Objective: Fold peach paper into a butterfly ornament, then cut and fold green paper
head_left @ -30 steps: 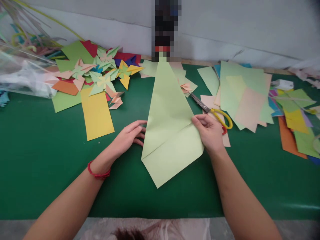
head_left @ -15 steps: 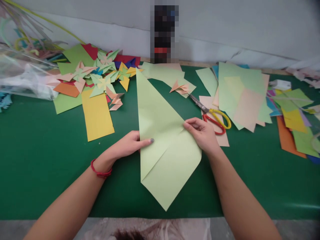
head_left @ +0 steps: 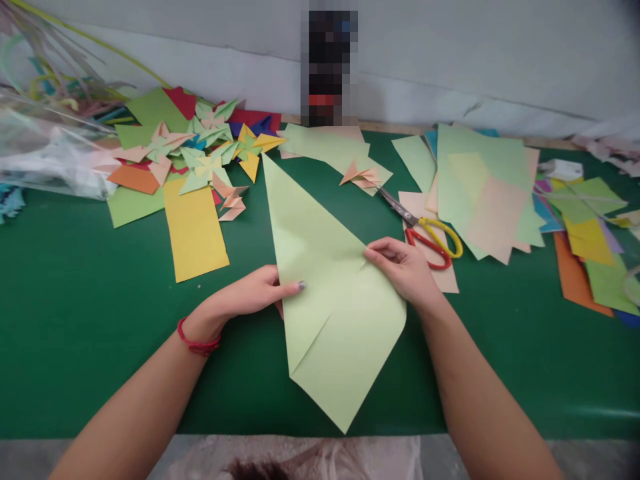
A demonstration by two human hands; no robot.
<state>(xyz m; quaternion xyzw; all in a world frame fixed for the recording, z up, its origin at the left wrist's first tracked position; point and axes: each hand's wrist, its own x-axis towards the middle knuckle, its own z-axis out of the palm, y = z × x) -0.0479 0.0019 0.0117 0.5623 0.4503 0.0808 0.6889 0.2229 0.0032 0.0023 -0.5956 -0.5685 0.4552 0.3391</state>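
Observation:
A large pale green sheet of paper (head_left: 325, 287), folded over on a slant, is held between both hands above the green table. My left hand (head_left: 255, 291) grips its left edge, thumb on top and fingers underneath, mostly hidden. On the right edge, my right hand (head_left: 400, 267) pinches the paper at the fold between thumb and fingers. The upper corner points up and left; the lower corner comes close to the table's front edge. Just beyond my right hand lie scissors (head_left: 423, 230) with one red and one yellow handle, on a pale pink paper.
Folded paper shapes (head_left: 207, 160) and coloured sheets pile up at the back left, beside a clear plastic bag (head_left: 50, 147). A yellow sheet (head_left: 197, 233) lies left of the hands. More pale sheets (head_left: 485, 193) and coloured scraps (head_left: 590, 247) sit at the right.
The pale green sheet has turned slightly anticlockwise: its top corner moved left and down, its bottom corner right and down. Both hands keep their hold.

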